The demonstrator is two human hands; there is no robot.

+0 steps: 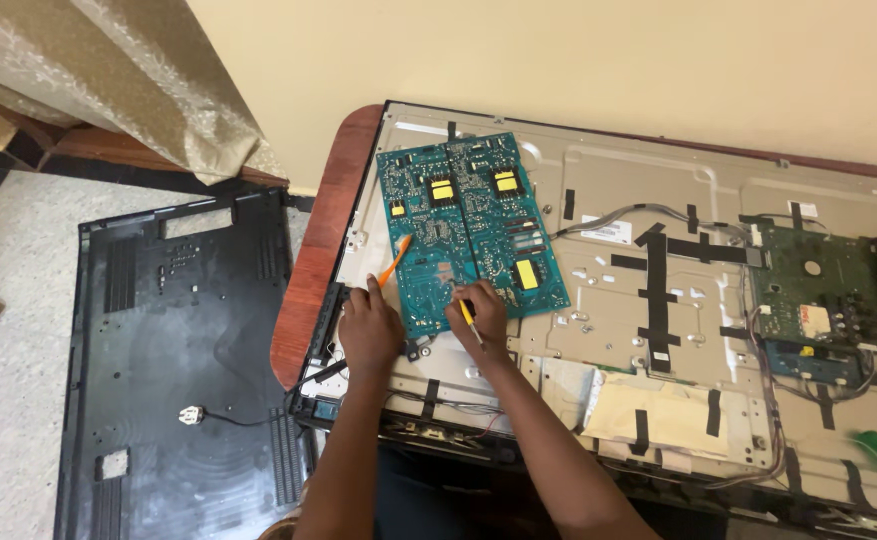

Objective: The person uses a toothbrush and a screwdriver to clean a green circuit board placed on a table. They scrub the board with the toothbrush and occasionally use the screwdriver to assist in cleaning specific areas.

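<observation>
The teal circuit board [471,230] lies flat on the metal back of an opened flat-screen television [658,330], toward that panel's left end, and everything else is easiest placed from it. At the board's lower left corner the left hand [369,325] is closed around the base of an orange tool [393,262], whose slim shaft slants up and to the right so that its tip rests on the board's left edge. At the board's lower edge, just right of that, the right hand [482,312] pinches a thin yellow-handled tool [469,316] between curled fingers; its working end seems to touch the board, though the fingers hide the exact spot. The two hands sit near each other without touching. Well to the right of the board, a smaller green circuit board [818,290] is fixed to the same metal panel, with grey wires and strips of black tape [656,290] running between the two. To the left of the board, down on the speckled floor, lies the black plastic back cover [173,350]. Beyond the board's upper left, a beige curtain [128,70] hangs by the cream wall.
</observation>
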